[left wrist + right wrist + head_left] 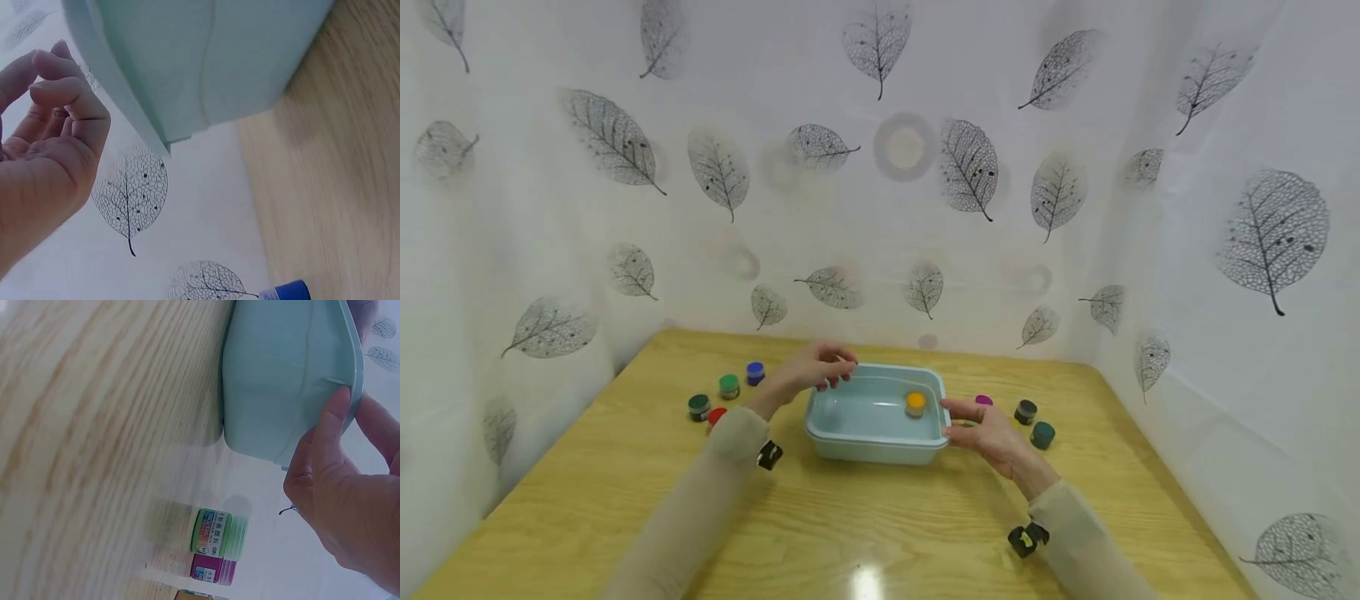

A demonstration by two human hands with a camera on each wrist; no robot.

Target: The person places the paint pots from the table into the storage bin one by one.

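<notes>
A pale blue plastic basin (880,451) stands on the wooden table with a yellow-orange-lidded paint jar (915,405) inside, towards its right end. My right hand (992,433) pinches the rim at the basin's right end; in the right wrist view, fingers (331,419) lie against the outer wall below the rim. Over the back left corner hovers my left hand (820,367). Its fingers are loosely bent and hold nothing visible, and the left wrist view shows them apart from the basin wall (206,62).
Left of the basin stand blue (756,373), green (729,386), dark green (699,407) and red (717,416) jars, the red partly behind the sleeve. To the right are magenta (983,401), black (1026,412) and teal (1042,435) jars, plus a light green jar (219,534). A leaf-patterned curtain borders the table.
</notes>
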